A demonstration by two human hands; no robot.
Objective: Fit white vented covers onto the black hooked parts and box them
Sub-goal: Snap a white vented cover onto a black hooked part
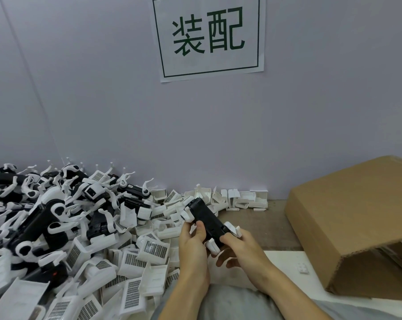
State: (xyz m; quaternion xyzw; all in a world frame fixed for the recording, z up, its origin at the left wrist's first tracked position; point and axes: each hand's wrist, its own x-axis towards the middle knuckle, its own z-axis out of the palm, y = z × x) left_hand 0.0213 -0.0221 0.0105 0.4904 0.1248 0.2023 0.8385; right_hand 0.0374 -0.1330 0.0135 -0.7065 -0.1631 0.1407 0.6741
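at the centre of the bench we hold one black hooked part (207, 219) in both hands, raised clear of the worktop (260, 229). our left hand (193, 245) grips its near left side, thumb laid on the black face. our right hand (239, 248) grips the lower right end, fingers curled beneath. white hooks (187, 214) project from the part at the upper left and at the lower right.

step in hand, as we judge it: orienting the part. we cannot tell whether a white vented cover is already seated on its hidden underside.

next move, if none is fitted: free one hand, take a white vented cover (155, 249) from the loose covers just left of our hands, align it with the body, and press until it seats. further left lies the heap of black hooked parts (47, 215).

boxing follows. the cardboard box (348, 227) lies on its side at the right, well apart from the heap, its open side facing right and toward us.
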